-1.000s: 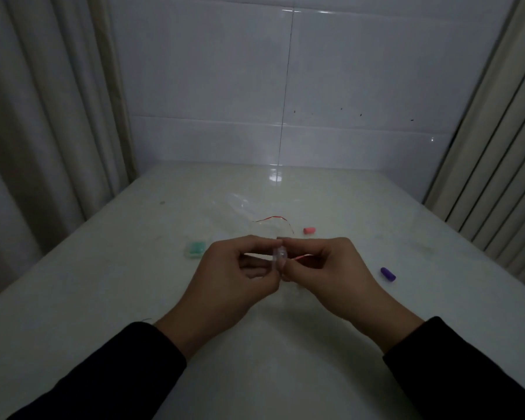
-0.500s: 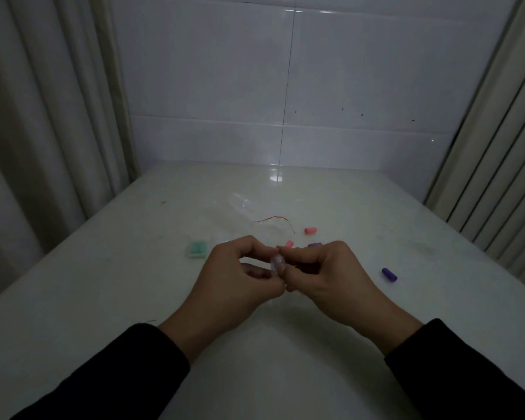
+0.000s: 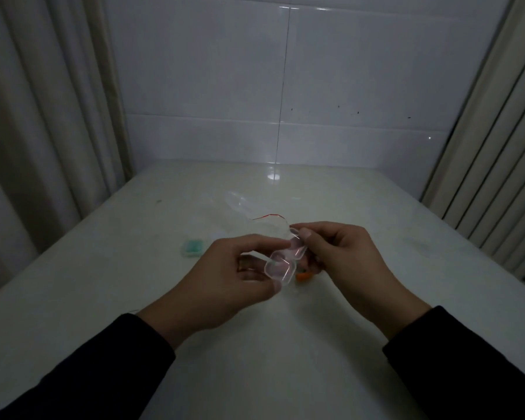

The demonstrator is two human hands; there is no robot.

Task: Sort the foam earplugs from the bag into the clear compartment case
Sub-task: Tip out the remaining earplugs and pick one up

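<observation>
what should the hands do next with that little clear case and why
Probably set the opened clear case flat on the table and free the right hand. Both it and the left hand pinch the case in the air, while an orange earplug lies loose just beneath it.

No text, label, brand, number or sign can be read anywhere in this dim view, neither on the clear case (image 3: 281, 263) nor, as far as can be made out, on the bag (image 3: 249, 213).
</observation>
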